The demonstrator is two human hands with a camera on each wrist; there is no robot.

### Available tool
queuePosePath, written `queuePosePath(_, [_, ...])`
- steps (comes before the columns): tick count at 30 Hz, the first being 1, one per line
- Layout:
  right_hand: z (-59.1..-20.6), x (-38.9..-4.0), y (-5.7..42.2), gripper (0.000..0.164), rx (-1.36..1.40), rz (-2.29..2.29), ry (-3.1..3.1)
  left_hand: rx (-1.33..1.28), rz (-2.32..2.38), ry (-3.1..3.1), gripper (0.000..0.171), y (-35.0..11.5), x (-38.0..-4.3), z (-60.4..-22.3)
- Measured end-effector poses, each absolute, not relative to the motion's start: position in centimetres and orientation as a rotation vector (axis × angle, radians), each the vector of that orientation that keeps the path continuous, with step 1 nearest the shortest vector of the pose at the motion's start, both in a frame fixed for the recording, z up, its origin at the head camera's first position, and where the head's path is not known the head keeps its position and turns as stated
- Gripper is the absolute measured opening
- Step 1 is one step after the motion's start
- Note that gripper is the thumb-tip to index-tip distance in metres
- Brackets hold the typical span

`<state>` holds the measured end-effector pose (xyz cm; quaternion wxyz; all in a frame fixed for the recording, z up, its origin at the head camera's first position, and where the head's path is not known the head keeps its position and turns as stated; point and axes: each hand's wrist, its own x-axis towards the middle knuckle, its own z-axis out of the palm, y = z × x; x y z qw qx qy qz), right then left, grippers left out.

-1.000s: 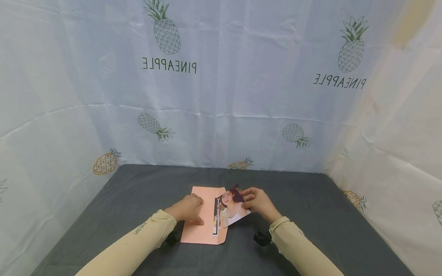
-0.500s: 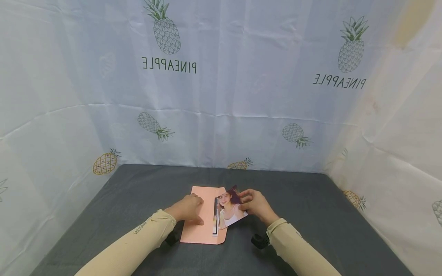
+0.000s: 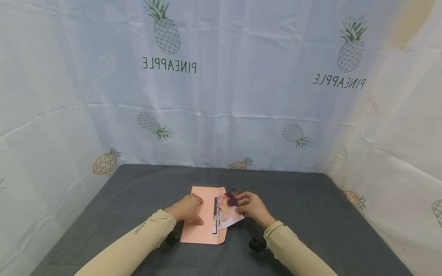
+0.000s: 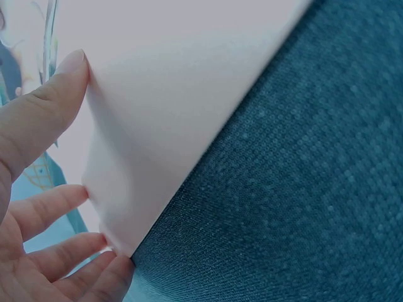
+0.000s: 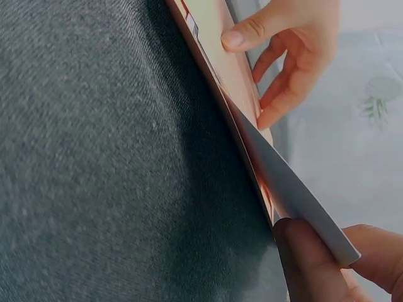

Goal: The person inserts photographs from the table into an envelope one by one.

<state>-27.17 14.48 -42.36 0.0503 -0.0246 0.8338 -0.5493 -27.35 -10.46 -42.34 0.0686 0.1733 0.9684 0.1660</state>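
A pink envelope (image 3: pixel 207 207) lies on the dark cloth with its flap side to the right. My left hand (image 3: pixel 188 209) rests on its left part; in the left wrist view the fingertips and thumb touch the paper, spread and only slightly bent. Between finger and thumb, my right hand (image 3: pixel 254 207) pinches a photo (image 3: pixel 229 216) of a person in a white top. The photo is tilted, and its left edge meets the envelope's opening. Narrow white, dark-edged strips (image 3: pixel 215 226) show there, perhaps edges of other prints. The right wrist view shows the photo's pale back (image 5: pixel 296 189) raised above the cloth.
Dark grey cloth (image 3: pixel 145 191) covers the table around the envelope. A white curtain (image 3: pixel 221 84) printed with pineapples stands behind and at both sides. Each wrist carries a black device, such as the one (image 3: pixel 257 244) under the right wrist.
My right hand has moved left and slightly down with the photo, so more of the photo's left side lies at the envelope's opening. The left hand and envelope have stayed put.
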Motion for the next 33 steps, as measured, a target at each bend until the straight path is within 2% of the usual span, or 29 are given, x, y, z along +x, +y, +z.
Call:
queuePosePath(6, [-42.44,-26.97,14.21,0.039,-0.122,-1.697,2.531,0.519,0.497,2.916,0.071,-10.40,-27.42,-42.41])
queuePosePath(13, [-42.38,-26.72,13.94,0.023,-0.108,-1.717,2.523,0.532,0.508,2.913,0.072,-10.52,-27.42,-42.51])
queuePosePath(19, [-42.55,-26.82,13.96,0.020,-0.099,-1.735,2.508,0.544,0.510,2.914,0.071,-10.56,-27.35,-42.45])
queuePosePath(33, [-42.43,-26.35,13.86,0.032,-0.132,-1.728,2.474,0.543,0.528,2.914,0.071,-10.48,-27.26,-42.40])
